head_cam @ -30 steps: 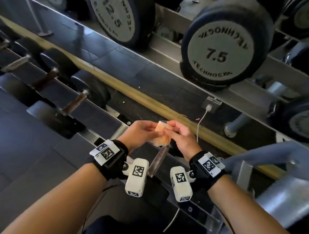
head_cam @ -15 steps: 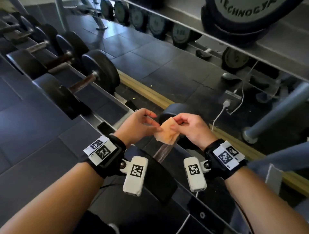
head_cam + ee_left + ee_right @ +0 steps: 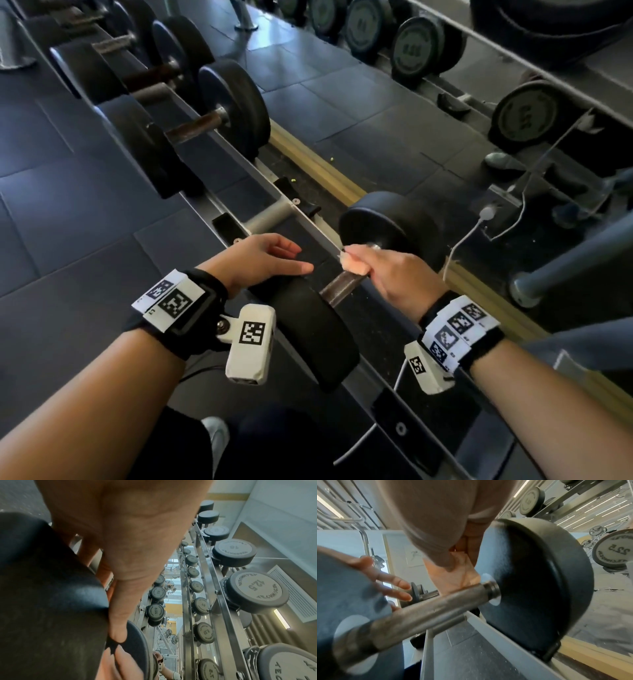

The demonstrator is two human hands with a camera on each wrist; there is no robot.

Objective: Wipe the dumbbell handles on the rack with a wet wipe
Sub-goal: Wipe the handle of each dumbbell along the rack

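Observation:
A black dumbbell lies on the lowest rack rail, its knurled steel handle (image 3: 339,287) (image 3: 426,609) running between a near head (image 3: 308,329) and a far head (image 3: 394,226). My right hand (image 3: 383,270) grips the wet wipe (image 3: 354,263) (image 3: 453,577) wrapped over the far end of that handle, close to the far head. My left hand (image 3: 263,260) is open, its fingers straight and resting on top of the near head (image 3: 51,601). More dumbbells, such as the neighbouring one (image 3: 195,126), sit further left along the rail.
The grey rack rail (image 3: 308,226) runs diagonally under the dumbbells. A mirror behind shows upper rows of dumbbells (image 3: 416,48). A white charger cable (image 3: 466,236) hangs by the mirror's wooden base strip (image 3: 318,164). Dark floor tiles (image 3: 68,205) spread to the left.
Both hands held the wipe above the handle before. Now my left hand has let go and rests on the near head, and my right hand has brought the wipe down onto the handle.

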